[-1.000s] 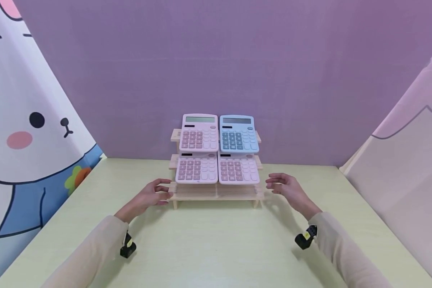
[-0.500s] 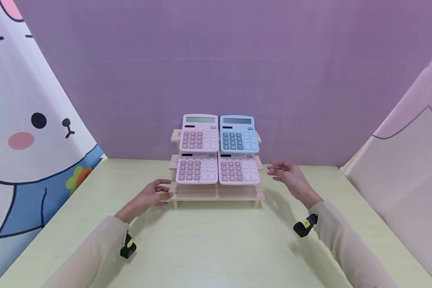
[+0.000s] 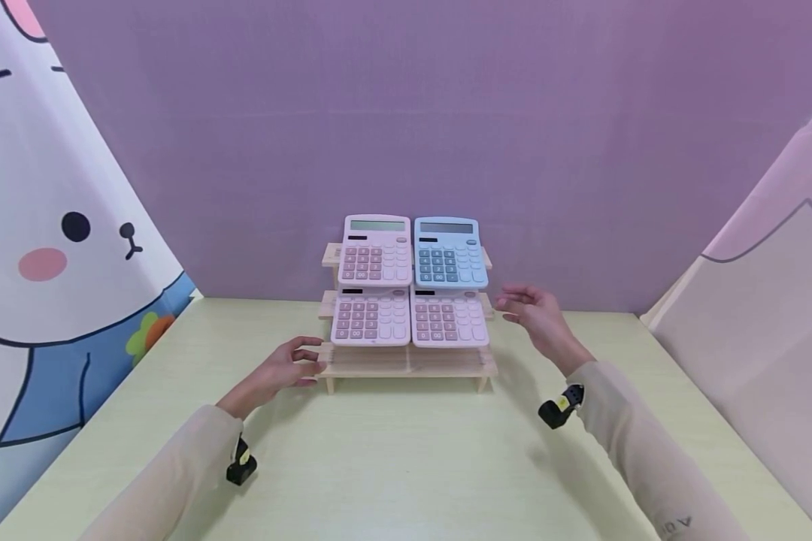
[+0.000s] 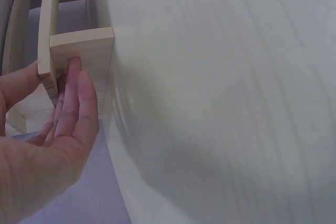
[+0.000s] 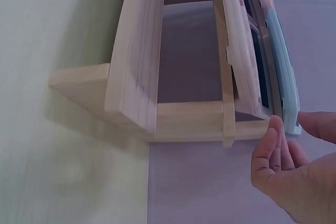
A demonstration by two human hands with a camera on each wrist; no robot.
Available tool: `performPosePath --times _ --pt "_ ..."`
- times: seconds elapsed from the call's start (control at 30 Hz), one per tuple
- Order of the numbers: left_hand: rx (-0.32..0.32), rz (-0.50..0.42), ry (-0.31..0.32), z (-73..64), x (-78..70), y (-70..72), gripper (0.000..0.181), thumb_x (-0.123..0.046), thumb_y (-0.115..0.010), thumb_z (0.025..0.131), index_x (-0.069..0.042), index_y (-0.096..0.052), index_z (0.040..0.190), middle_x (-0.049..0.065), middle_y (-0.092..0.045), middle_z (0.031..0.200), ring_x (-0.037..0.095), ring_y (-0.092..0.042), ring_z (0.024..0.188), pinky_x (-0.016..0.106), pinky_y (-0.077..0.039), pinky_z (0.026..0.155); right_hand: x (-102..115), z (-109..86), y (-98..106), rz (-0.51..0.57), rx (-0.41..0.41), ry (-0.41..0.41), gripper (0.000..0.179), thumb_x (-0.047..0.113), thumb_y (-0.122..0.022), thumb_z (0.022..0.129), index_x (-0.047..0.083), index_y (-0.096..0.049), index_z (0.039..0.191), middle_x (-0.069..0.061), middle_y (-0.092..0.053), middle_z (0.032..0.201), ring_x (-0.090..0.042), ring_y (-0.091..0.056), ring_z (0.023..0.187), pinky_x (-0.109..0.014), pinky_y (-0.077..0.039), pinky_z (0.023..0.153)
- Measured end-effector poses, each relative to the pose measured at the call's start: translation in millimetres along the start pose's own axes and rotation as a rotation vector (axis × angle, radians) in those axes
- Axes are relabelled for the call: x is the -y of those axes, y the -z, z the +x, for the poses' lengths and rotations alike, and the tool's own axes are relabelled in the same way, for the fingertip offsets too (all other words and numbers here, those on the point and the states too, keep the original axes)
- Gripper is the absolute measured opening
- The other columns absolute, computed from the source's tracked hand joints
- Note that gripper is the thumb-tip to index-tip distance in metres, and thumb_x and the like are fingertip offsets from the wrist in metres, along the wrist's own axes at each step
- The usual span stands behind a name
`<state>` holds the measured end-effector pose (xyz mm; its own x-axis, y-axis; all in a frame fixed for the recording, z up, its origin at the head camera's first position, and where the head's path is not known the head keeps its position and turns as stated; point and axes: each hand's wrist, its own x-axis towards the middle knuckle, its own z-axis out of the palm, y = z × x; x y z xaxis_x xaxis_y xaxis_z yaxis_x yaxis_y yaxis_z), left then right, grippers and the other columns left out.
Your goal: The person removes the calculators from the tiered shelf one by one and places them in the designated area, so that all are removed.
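Observation:
A tiered wooden display rack (image 3: 406, 364) stands on the table at the back. On its upper tier lean a pink calculator (image 3: 377, 255) and, to its right, a blue calculator (image 3: 449, 255); two pale pink calculators (image 3: 371, 323) lean on the tier below. My left hand (image 3: 280, 372) holds the left end of the rack's lowest shelf, thumb on one side and fingers round the underside, by the leg (image 4: 84, 48). My right hand (image 3: 540, 319) hovers at the rack's right side, fingers loosely bent. In the right wrist view its thumb reaches beside the blue calculator's edge (image 5: 286, 77).
Behind the rack hangs a purple cloth (image 3: 406, 113). A cartoon-printed curtain (image 3: 74, 300) borders the table on the left, a pale one (image 3: 771, 315) on the right. The light green tabletop (image 3: 392, 466) runs toward me. Each wrist carries a small black camera (image 3: 560, 406).
My right hand has risen and come slightly inward, closer to the rack's right side. My left hand stays on the lowest shelf, and the calculators keep their places.

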<state>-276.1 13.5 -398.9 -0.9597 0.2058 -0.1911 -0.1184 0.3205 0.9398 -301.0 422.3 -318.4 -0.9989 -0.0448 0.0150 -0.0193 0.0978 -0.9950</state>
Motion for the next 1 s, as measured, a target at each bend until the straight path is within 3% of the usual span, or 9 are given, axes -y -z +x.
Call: performPosePath --times 0.23,0.6,1.0 --pt "-0.001 -0.007 0.004 1.0 0.4 0.5 0.057 -0.01 -0.061 0.086 -0.003 -0.031 0.135 0.022 -0.046 0.123 0.017 -0.057 0.092 0.037 -0.054 0.084 0.6 5.5 -12.4 0.072 -0.011 -0.007 0.043 -0.001 -0.049 0.091 -0.008 -0.035 0.131 -0.004 -0.058 0.101 -0.006 -0.061 0.085 -0.036 -0.046 0.097" --pt "-0.005 -0.001 0.008 1.8 1.4 0.8 0.057 -0.01 -0.061 0.087 -0.003 -0.031 0.135 0.022 -0.046 0.123 0.016 -0.057 0.092 0.036 -0.054 0.083 -1.8 18.0 -27.2 0.165 -0.039 0.005 0.045 -0.001 -0.054 0.088 -0.006 -0.037 0.129 -0.006 -0.058 0.1 -0.008 -0.06 0.086 -0.022 -0.052 0.083" --pt "0.008 -0.013 -0.007 -0.6 0.3 0.5 0.057 -0.008 -0.059 0.087 -0.002 -0.03 0.136 0.022 -0.045 0.124 0.015 -0.057 0.09 0.039 -0.053 0.085 2.6 24.7 -31.2 0.226 -0.026 0.017 0.047 -0.001 -0.051 0.089 -0.005 -0.035 0.132 0.0 -0.058 0.096 -0.009 -0.063 0.088 -0.024 -0.05 0.089"
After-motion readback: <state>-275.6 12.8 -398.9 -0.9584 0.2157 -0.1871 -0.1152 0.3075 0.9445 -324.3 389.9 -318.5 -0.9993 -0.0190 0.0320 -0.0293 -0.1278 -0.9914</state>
